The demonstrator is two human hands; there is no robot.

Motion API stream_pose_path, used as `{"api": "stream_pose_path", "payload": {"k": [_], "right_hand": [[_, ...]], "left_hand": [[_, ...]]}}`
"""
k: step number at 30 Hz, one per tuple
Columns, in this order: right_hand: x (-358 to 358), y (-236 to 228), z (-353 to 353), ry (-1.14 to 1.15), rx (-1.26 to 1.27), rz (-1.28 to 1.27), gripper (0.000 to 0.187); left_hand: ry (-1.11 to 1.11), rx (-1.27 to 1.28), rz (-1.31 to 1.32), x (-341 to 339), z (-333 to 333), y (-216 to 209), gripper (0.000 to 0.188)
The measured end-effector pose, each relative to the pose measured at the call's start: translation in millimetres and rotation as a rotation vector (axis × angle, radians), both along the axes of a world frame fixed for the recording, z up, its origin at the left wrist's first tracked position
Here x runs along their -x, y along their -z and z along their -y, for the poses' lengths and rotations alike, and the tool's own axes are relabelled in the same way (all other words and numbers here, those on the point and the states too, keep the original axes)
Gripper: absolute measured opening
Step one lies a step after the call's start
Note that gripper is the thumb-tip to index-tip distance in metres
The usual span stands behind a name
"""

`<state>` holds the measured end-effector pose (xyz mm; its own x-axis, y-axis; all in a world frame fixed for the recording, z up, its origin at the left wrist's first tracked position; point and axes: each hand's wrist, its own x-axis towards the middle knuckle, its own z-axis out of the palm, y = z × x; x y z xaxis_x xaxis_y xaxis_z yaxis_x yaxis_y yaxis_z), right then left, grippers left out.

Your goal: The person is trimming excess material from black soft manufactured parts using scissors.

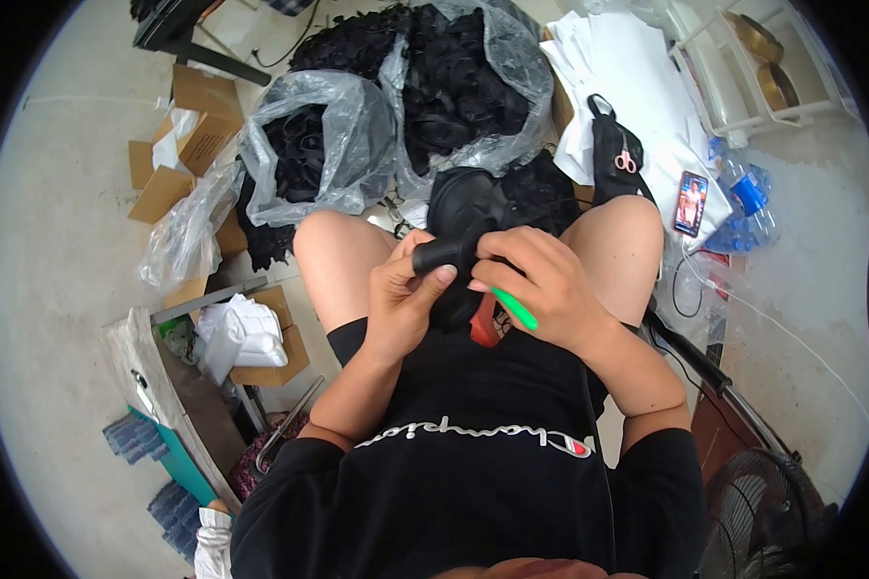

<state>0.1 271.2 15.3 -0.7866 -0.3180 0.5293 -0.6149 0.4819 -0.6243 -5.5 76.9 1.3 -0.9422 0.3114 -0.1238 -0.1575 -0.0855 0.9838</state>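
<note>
A black bra (463, 205) with moulded cups lies across my lap between my knees. My left hand (403, 299) is closed on the bra, its thumb and fingers pinching a folded black edge. Close beside it, my right hand (541, 285) is closed too, its fingertips on the same black fabric. Tucked in the right hand is a tool with a green handle (515, 308) and a red handle (485, 325); its working end is hidden, so its exact kind does not show. Black lace fabric (541, 193) lies just past the hands.
Clear plastic bags (333, 106) full of black garments stand ahead. White sheets (628, 72) at right hold a black piece, pink-handled scissors (626, 160) and a phone (690, 204). Water bottles (748, 207), a white rack (743, 72), cardboard boxes (198, 125) and a fan (758, 511) surround me.
</note>
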Motion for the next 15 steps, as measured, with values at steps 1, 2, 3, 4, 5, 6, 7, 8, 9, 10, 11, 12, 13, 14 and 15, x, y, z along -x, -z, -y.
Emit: {"api": "stream_pose_path", "payload": {"k": [1,2,3,4,5,6,7,8,9,10,11,12,13,14,15], "right_hand": [[2,1,0,-0.013,0.004,-0.009,0.020],[3,2,-1,-0.025,0.009,-0.018,0.022],[5,6,0,-0.036,0.003,-0.110,0.022],[5,12,2,-0.021,0.009,-0.202,0.022],[5,18,5,-0.006,0.015,-0.294,0.022],[5,21,6,0.018,0.036,-0.306,0.020],[6,26,5,0.023,0.141,-0.229,0.019],[8,32,3,0.027,0.247,-0.153,0.020],[10,45,4,0.079,0.433,-0.112,0.023],[14,47,2,0.137,0.528,-0.091,0.019],[16,47,-1,0.203,0.706,0.001,0.013],[19,47,-3,0.311,0.818,0.036,0.010],[20,43,-8,0.394,0.935,0.146,0.014],[23,40,-18,0.438,0.974,0.185,0.020],[25,42,-26,0.504,1.054,0.217,0.019]], "left_hand": [[-0.015,0.029,0.023,-1,0,-2,0.006],[-0.068,-0.026,0.104,-2,-1,-2,0.009],[-0.079,-0.071,0.170,-1,-1,-1,0.011],[-0.089,-0.112,0.238,-1,1,0,0.013],[-0.051,-0.156,0.243,0,2,1,0.017],[-0.037,-0.160,0.248,0,1,1,0.017],[-0.052,-0.179,0.298,2,1,1,0.018],[-0.068,-0.197,0.349,3,0,1,0.019],[-0.056,-0.199,0.349,5,-1,1,0.019],[-0.054,-0.187,0.345,5,-1,0,0.020],[-0.053,-0.174,0.341,5,-1,0,0.021],[-0.053,-0.161,0.336,5,0,0,0.023],[-0.058,-0.159,0.335,5,4,3,0.023],[-0.014,-0.326,0.400,7,10,8,0.024],[0.029,-0.493,0.461,7,15,14,0.026]]}}
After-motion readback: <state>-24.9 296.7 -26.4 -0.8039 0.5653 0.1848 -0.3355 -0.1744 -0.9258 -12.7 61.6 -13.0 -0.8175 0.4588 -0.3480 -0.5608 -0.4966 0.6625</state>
